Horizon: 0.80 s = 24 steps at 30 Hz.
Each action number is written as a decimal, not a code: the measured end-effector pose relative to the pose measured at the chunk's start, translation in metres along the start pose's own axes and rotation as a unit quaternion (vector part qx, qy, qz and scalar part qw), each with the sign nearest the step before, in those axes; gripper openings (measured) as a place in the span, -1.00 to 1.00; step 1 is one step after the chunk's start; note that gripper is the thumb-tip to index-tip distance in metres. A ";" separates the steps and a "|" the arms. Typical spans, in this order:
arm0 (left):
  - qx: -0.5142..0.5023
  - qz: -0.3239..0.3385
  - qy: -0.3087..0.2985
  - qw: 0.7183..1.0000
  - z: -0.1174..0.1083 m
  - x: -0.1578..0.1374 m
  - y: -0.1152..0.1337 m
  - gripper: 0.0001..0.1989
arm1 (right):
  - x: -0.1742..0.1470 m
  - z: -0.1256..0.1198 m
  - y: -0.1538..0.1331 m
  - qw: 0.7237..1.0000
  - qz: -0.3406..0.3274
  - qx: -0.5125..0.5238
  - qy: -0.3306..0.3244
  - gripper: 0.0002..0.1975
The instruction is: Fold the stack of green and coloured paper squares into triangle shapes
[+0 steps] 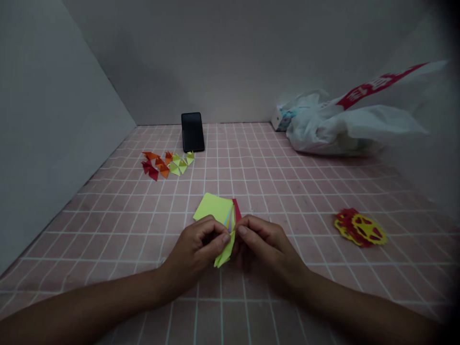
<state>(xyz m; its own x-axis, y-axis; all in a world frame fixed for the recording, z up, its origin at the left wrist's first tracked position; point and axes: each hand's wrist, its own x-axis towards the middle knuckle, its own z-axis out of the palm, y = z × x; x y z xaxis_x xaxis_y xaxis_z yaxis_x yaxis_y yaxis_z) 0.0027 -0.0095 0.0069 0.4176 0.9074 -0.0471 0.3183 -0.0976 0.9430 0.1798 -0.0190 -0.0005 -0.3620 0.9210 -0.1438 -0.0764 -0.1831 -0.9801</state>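
Between my two hands is a small folded piece of yellow-green paper (224, 255). My left hand (199, 242) pinches it between thumb and forefinger. From the other side, my right hand (268, 242) is closed on its upper end, thumb against fingertips. Just behind the hands lies a fanned stack of coloured paper sheets (213, 206), yellow-green on top, with red and other colours showing at its right edge. The fingers partly hide the stack's near end. My right hand's lower fingers are in shadow.
Several folded paper pieces (163, 168) in red, orange and yellow-green lie at the back left, near a black phone (193, 132). A white plastic bag (330, 129) sits at the back right beside a box (282, 118). Red and yellow cut-out discs (368, 229) lie at right.
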 end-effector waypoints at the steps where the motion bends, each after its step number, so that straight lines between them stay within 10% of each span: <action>1: 0.000 0.000 -0.001 1.000 0.000 0.000 0.000 -0.79 | 0.000 0.000 0.000 1.000 -0.002 0.001 -0.001 -0.71; 24: -0.011 -0.006 0.011 1.000 0.000 0.002 -0.005 -0.83 | 0.002 0.001 0.001 0.999 -0.009 -0.053 0.006 -0.86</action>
<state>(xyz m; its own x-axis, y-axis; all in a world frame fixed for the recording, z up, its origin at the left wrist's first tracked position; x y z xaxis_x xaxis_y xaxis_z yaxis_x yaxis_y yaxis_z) 0.0022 -0.0077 0.0024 0.3952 0.9172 -0.0509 0.3046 -0.0785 0.9493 0.1783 -0.0175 -0.0011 -0.3508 0.9277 -0.1279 0.0166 -0.1305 -0.9913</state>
